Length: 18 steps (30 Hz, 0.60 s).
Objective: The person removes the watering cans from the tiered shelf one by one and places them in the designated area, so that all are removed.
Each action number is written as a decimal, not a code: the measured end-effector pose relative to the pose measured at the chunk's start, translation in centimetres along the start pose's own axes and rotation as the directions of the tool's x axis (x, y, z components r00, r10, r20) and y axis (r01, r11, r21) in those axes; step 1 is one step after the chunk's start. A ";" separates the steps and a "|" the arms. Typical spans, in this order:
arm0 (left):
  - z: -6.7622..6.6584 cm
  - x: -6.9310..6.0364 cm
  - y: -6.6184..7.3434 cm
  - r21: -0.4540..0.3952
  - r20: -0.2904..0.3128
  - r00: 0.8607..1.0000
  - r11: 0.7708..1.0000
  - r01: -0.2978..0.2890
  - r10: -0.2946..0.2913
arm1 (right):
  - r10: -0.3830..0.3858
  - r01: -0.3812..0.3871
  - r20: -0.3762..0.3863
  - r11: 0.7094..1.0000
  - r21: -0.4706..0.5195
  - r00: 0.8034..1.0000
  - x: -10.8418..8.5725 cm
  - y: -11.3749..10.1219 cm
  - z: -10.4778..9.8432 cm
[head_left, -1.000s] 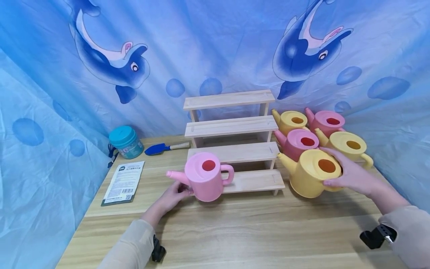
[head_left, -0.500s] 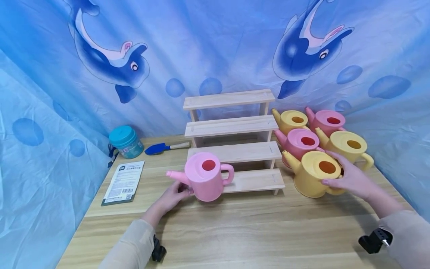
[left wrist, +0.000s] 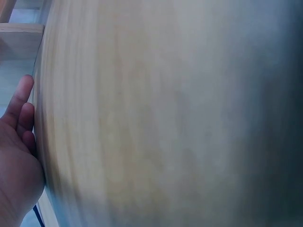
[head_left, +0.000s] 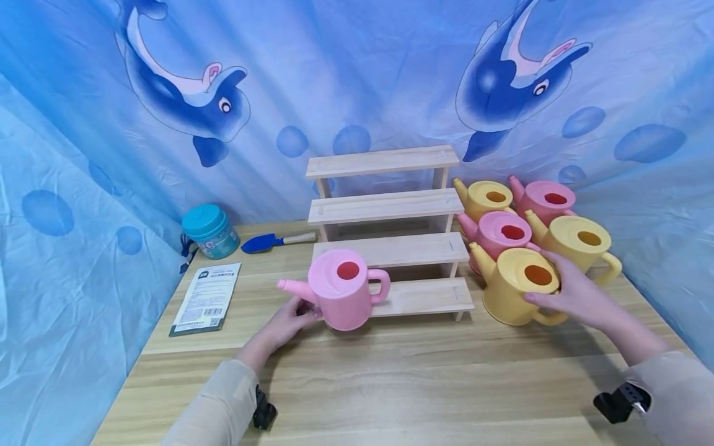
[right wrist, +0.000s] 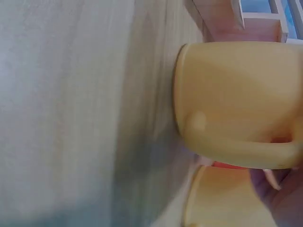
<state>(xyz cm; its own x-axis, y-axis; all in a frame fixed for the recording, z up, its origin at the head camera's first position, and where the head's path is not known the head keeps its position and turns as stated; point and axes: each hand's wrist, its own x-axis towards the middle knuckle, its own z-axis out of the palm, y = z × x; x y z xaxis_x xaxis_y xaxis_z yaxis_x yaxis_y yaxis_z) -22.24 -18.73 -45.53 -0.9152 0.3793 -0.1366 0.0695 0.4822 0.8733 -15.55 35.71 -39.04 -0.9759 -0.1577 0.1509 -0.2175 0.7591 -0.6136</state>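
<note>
On the left part of the lowest step of a wooden stepped rack (head_left: 385, 251) stands a pink watering can (head_left: 341, 297), spout to the left. My left hand (head_left: 286, 323) is by the rack's left end, beneath that spout, its fingertips partly hidden behind the can. In the left wrist view the left hand (left wrist: 19, 146) lies along the tabletop with loosely bent fingers. My right hand (head_left: 580, 294) grips the front yellow watering can (head_left: 510, 297) near its handle, thumb towards me. The right wrist view has this yellow watering can (right wrist: 236, 90) beside the rack.
Behind the front can crowd more watering cans: pink (head_left: 493, 232), yellow (head_left: 577, 244), a rear yellow one (head_left: 485, 197) and a rear pink one (head_left: 543, 198). At left are a teal jar (head_left: 212, 232), a blue trowel (head_left: 276, 241) and a white packet (head_left: 206, 297). A dolphin curtain hangs behind.
The right hand has shifted the front yellow can slightly right, then a little back left. The left hand and the pink can on the rack stay about where they were.
</note>
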 end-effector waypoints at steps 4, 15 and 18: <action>0.0 0.0 -0.1 -0.003 -0.011 1.000 1.000 -0.010 0.010 | 0.017 -0.022 -0.032 0.989 -0.149 0.999 1.2 -1.7 -0.8; 0.3 0.2 -0.4 -0.005 -0.011 1.000 1.000 -0.029 0.029 | -0.117 0.111 0.105 0.992 0.060 0.988 7.1 -10.1 0.6; 0.3 0.2 -0.4 -0.007 -0.017 1.000 1.000 -0.021 0.021 | -0.188 0.165 0.165 0.976 0.140 0.968 8.8 -12.3 2.5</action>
<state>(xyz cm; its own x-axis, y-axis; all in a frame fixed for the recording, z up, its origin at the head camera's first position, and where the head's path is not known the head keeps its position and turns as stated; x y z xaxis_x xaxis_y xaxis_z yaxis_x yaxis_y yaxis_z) -22.32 -18.60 -46.06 -0.9202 0.3758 -0.1100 0.0863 0.4688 0.8791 -21.56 23.45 -32.08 -0.9070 -0.3995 0.1333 -0.3763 0.6267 -0.6824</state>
